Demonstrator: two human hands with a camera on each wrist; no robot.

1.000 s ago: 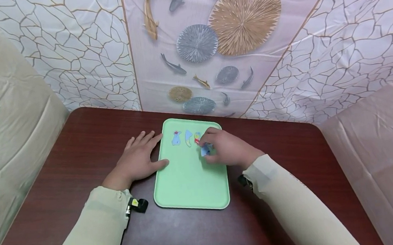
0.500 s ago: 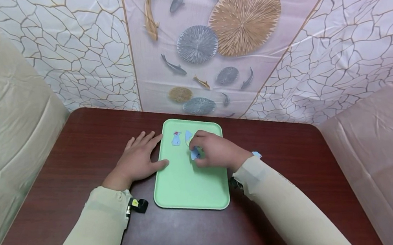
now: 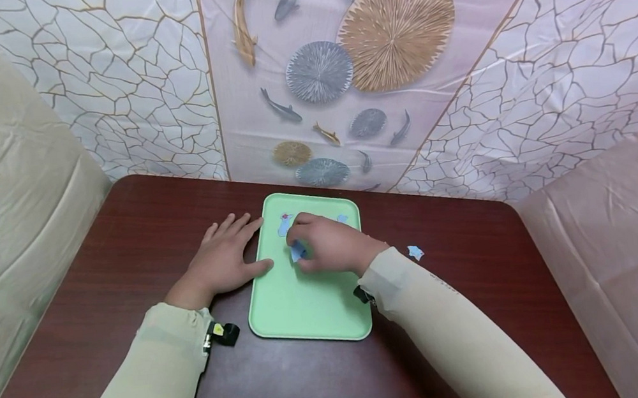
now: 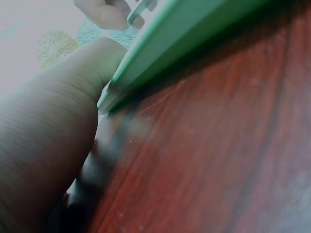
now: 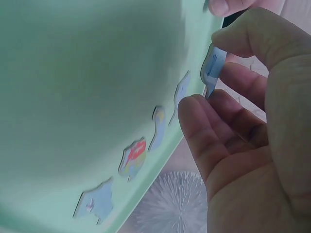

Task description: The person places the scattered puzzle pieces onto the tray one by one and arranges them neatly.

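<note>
A light-green tray (image 3: 312,305) lies on the table. My left hand (image 3: 223,259) rests at its left edge with fingers spread, the thumb lying over the rim. Above the tray, my right hand (image 3: 332,246) pinches a small blue puzzle piece (image 3: 298,251) between thumb and fingers; in the right wrist view this held piece (image 5: 214,65) stands edge-on. Several flat puzzle pieces lie in a row near the tray's far edge, among them a blue one with a red spot (image 3: 284,224) and a red-and-yellow one (image 5: 133,158). In the head view my right hand covers the row's middle.
To the tray's right, a loose blue puzzle piece (image 3: 416,252) lies on the dark red-brown table (image 3: 291,387). A patterned cloth (image 3: 318,71) hangs behind the table, with pale cloth (image 3: 618,247) along both sides.
My right hand has moved left across the tray with the piece still pinched. Its move uncovers the loose piece on the table and one at the row's right end. My left hand stays put.
</note>
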